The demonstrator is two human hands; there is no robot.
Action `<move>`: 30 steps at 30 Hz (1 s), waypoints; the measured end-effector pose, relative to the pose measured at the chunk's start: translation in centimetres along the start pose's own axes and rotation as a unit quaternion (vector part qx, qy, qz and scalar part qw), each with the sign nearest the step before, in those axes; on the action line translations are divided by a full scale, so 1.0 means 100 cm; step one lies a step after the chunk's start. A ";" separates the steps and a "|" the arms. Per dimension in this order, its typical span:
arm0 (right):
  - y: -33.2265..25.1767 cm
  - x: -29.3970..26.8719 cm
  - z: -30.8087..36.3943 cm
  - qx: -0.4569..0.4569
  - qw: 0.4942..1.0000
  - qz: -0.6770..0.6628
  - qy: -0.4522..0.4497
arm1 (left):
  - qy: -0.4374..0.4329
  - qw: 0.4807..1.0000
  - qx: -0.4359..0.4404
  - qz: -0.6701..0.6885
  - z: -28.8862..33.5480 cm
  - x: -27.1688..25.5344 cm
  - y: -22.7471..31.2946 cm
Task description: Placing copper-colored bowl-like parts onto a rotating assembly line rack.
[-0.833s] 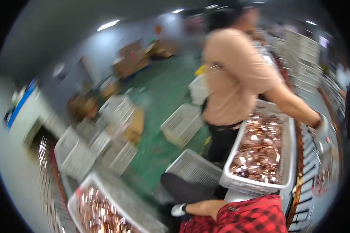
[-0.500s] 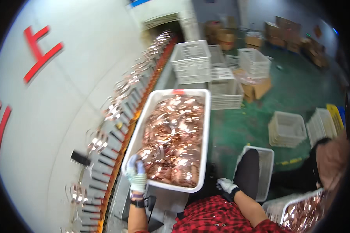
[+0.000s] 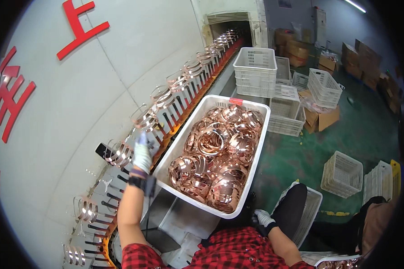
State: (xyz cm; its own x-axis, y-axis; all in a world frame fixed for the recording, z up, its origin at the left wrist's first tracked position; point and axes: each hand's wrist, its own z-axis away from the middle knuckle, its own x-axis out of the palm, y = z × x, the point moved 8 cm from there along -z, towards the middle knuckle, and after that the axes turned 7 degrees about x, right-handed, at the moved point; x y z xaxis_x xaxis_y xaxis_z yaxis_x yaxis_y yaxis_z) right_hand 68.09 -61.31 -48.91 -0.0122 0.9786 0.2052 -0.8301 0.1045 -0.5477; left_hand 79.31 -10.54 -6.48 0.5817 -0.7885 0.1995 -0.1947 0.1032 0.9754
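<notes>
My left hand (image 3: 142, 157), in a white knit glove, reaches over the conveyor. Its fingers point forward and look apart, with nothing seen in them. Shiny copper-coloured rings (image 3: 120, 153) on a holder sit just left of it, and another set of rings (image 3: 144, 119) lies just ahead. To its right, a white plastic crate (image 3: 168, 158) is heaped with copper-coloured metal rings (image 3: 213, 140). Beside my dark-clad knee hangs my gloved right hand (image 3: 265, 218). Its fingers are loosely bent and partly in shadow, and no object shows in them.
The conveyor (image 3: 175, 130) carries ring holders into a wall opening (image 3: 229, 28). Stacked white crates (image 3: 256, 74) and cardboard boxes (image 3: 324, 117) stand beyond. More crates (image 3: 342, 175) are on the green floor at right. A person (image 3: 384, 224) sits at the far right. A phone (image 3: 104, 151) is near the conveyor.
My left hand has left the near left corner of the crate and moved left and forward over the conveyor. The view has shifted left. My right hand stays by the knee.
</notes>
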 end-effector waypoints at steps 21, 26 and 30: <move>-0.045 -0.003 -0.013 0.045 0.998 -0.015 -0.034 | -0.014 0.986 0.117 -0.113 -0.154 0.100 0.082; -0.036 -0.039 -0.007 0.089 0.987 -0.126 0.033 | 0.014 0.998 -0.051 -0.045 -0.201 0.125 0.033; -0.026 -0.067 -0.016 0.153 0.977 -0.142 0.037 | 0.104 0.983 -0.147 0.019 -0.229 0.126 -0.016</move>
State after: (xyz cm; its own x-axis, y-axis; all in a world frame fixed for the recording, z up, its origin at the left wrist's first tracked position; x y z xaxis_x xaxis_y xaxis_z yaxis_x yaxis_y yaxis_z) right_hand 71.25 -67.81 -50.15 0.2743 0.9292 0.2476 -0.9222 0.3271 -0.2060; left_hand 105.05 -6.81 -3.42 0.7340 -0.6420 0.2217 -0.0014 0.3250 0.9457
